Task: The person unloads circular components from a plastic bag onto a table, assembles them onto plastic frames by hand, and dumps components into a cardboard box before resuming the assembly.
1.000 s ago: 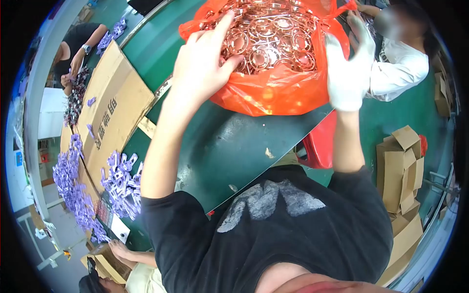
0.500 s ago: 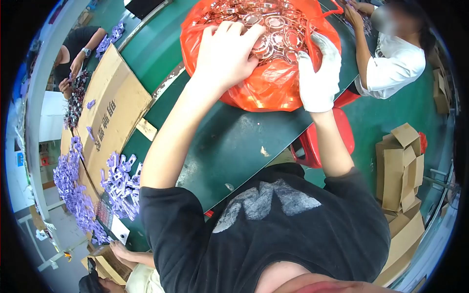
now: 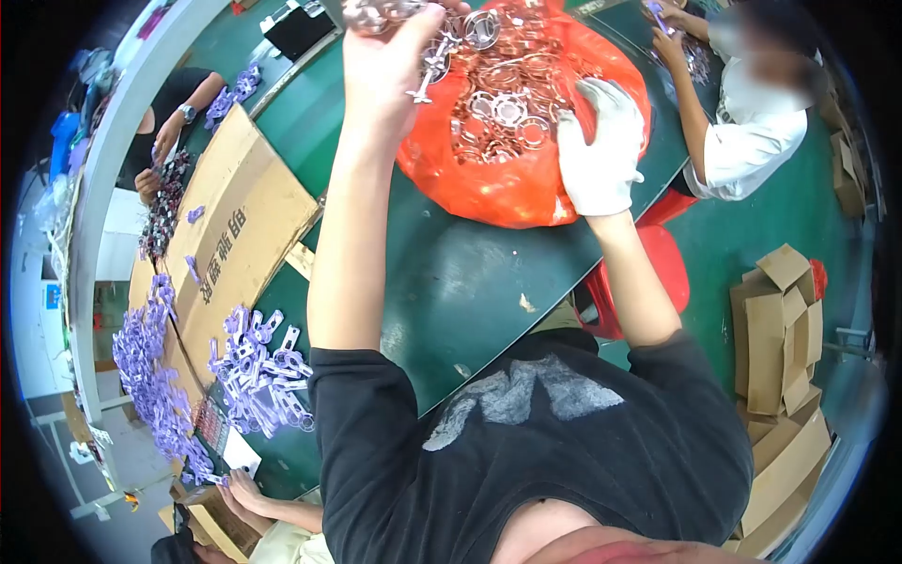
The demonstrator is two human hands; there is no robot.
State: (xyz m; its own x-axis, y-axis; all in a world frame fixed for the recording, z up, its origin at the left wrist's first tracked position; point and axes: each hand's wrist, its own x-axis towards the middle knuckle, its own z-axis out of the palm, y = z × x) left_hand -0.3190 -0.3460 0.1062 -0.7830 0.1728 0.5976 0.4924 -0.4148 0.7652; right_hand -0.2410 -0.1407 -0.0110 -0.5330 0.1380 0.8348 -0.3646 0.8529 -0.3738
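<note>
A red plastic bag (image 3: 507, 202) full of shiny copper-coloured ring-shaped metal parts (image 3: 507, 111) lies open on the green table (image 3: 451, 291). Bare and raised at the bag's upper left, my left hand (image 3: 390, 70) is closed on a bunch of the metal parts (image 3: 437, 58), some dangling below the fingers. My right hand (image 3: 601, 150), in a white glove, rests against the bag's right rim with thumb and fingers apart; whether the fingers pinch the plastic is hard to see, but they look spread over it.
Purple clip-like parts (image 3: 258, 371) lie in heaps by a cardboard sheet (image 3: 235, 207) at left. Co-workers sit at upper left, lower left and upper right (image 3: 752, 150). A red stool (image 3: 662, 273) and cardboard boxes (image 3: 775, 348) stand at right.
My left hand has gone from the bag's contents up and to the left, now with metal parts in it. My gloved right hand has stayed at the bag's right side.
</note>
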